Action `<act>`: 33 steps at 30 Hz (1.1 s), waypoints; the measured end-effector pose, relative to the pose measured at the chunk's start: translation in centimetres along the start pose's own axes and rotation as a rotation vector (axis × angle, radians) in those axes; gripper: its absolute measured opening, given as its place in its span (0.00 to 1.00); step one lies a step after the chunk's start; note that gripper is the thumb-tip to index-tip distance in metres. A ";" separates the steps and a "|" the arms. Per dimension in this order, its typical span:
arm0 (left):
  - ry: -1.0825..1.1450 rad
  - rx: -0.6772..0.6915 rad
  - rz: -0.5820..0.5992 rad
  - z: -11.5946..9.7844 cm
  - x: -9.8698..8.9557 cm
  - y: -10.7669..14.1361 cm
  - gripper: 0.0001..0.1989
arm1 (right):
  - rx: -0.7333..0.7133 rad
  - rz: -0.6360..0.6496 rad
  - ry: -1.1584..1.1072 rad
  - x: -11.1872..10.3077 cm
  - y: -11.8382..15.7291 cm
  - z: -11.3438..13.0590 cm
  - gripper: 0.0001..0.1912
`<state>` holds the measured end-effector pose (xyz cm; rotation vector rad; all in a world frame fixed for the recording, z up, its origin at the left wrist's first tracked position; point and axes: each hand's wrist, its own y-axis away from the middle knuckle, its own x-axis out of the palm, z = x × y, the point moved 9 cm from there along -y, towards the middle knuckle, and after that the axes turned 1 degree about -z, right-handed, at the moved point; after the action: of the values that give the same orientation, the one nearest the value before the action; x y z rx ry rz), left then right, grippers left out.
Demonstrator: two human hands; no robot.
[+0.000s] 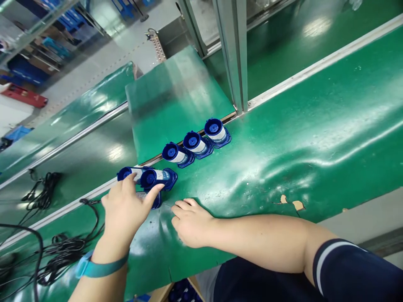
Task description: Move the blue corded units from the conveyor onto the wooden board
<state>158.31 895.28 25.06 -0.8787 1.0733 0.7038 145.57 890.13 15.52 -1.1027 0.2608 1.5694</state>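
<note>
My left hand point(129, 205), with a teal band on its wrist, reaches over a group of blue cylindrical parts at the left. Its thumb and fingers are spread around a blue part with a white label point(157, 178); whether they touch it I cannot tell. Another blue part point(124, 173) stands behind it, and one more lies partly hidden under the hand. My right hand point(190, 222) rests on the green mat with its fingers slightly curled and nothing visible in them. Three more labelled parts stand in a row: one point(178, 154), a second point(197, 144) and a third point(217, 132).
Black cables point(67, 251) lie coiled at the lower left. A metal post point(234, 54) rises behind the row, beside a raised green board point(176, 100). Torn patches point(297, 205) mark the mat at right. Below the table edge, a box point(162, 293) holds blue parts.
</note>
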 end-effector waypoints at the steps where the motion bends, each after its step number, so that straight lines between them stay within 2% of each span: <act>1: 0.006 0.015 0.017 -0.6 0.3 -0.6 0.39 | 0.003 -0.004 0.000 0.0 0.0 0.0 0.12; 4: 0.057 0.094 0.064 -1.3 1.5 -2.8 0.33 | 0.006 -0.013 0.000 -0.1 0.0 -0.1 0.11; 8: 0.196 0.218 0.071 -0.8 2.3 -5.0 0.30 | 0.003 -0.013 0.008 0.0 0.1 -0.1 0.10; 11: 0.249 0.256 0.033 -0.1 1.9 -5.0 0.32 | 0.005 -0.016 0.009 0.0 0.1 -0.2 0.11; 13: 0.252 0.246 -0.025 0.3 1.1 -3.9 0.37 | 0.005 -0.018 0.006 0.1 0.1 -0.2 0.11; 15: 0.227 0.185 -0.108 1.0 0.1 -2.2 0.43 | 0.004 -0.022 0.007 0.3 0.0 -0.3 0.12; 18: 0.141 0.003 -0.221 2.9 -0.9 1.0 0.48 | 0.004 -0.022 0.008 0.5 0.0 -0.3 0.12; 19: 0.118 -0.051 -0.220 3.6 -0.7 2.0 0.48 | 0.006 -0.017 0.008 0.6 0.0 -0.4 0.13; 21: 0.118 -0.132 -0.145 4.9 0.4 3.4 0.45 | 0.012 -0.012 0.009 0.7 0.0 -0.5 0.13; 23: 0.158 -0.182 -0.043 6.4 2.0 4.1 0.39 | 0.017 -0.015 0.011 0.7 0.1 -0.6 0.13; 25: 0.198 -0.218 -0.016 7.9 2.9 4.1 0.35 | 0.015 -0.020 0.013 0.6 0.2 -0.7 0.14; 28: 0.268 -0.276 -0.087 9.8 3.1 3.4 0.37 | 0.013 -0.004 0.003 0.6 0.2 -0.8 0.15; 30: 0.370 -0.401 -0.142 10.9 3.0 3.4 0.42 | 0.027 0.016 -0.012 0.7 0.3 -1.0 0.16; 33: 0.553 -0.568 -0.212 11.5 3.1 5.4 0.47 | 0.037 0.038 -0.032 0.9 0.2 -1.5 0.15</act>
<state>159.82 908.14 23.20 -1.7216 1.2557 0.6065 146.18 889.65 13.95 -1.0484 0.2889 1.6085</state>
